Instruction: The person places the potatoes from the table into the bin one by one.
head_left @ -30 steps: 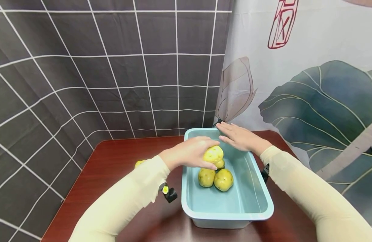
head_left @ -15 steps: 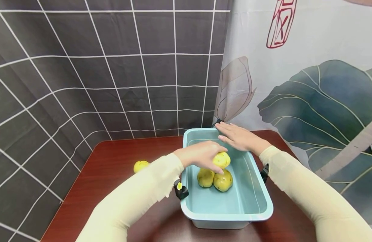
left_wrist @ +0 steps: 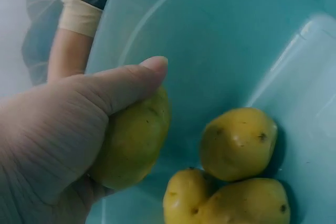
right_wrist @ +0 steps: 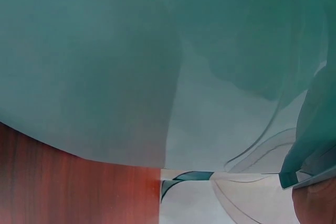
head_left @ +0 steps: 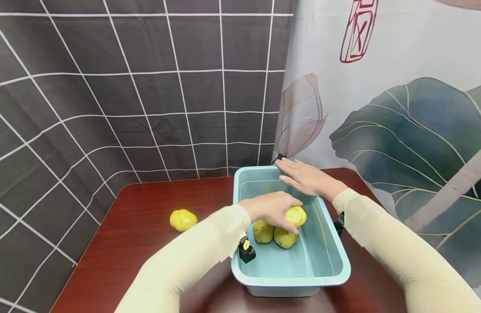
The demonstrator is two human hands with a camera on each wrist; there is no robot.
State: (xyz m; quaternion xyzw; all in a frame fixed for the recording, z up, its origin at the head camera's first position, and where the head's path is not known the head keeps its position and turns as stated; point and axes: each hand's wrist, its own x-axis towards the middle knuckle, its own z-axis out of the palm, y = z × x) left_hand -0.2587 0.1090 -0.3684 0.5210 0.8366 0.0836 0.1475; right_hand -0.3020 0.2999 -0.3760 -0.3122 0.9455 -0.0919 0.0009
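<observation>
My left hand [head_left: 272, 209] grips a yellow potato [head_left: 295, 216] inside the light blue plastic bin [head_left: 291, 281], thumb and fingers wrapped about its sides. In the left wrist view this potato [left_wrist: 134, 142] is held above more potatoes [left_wrist: 239, 142] on the bin floor. From the head, two of those potatoes [head_left: 262, 231] show just below the hand, partly covered by it. My right hand [head_left: 306, 177] lies with straight fingers over the bin's far right rim. One more yellow potato [head_left: 183, 220] sits on the table, left of the bin.
The bin stands on a dark red wooden table [head_left: 146, 243]. A dark grey curtain [head_left: 158, 87] with white grid lines hangs behind, and a white curtain [head_left: 318, 39] with leaf prints hangs at the right.
My left hand has moved right and toward me with its potato, lower over the potatoes in the bin. The potato on the table has come out from behind my sleeve. My right hand keeps its place.
</observation>
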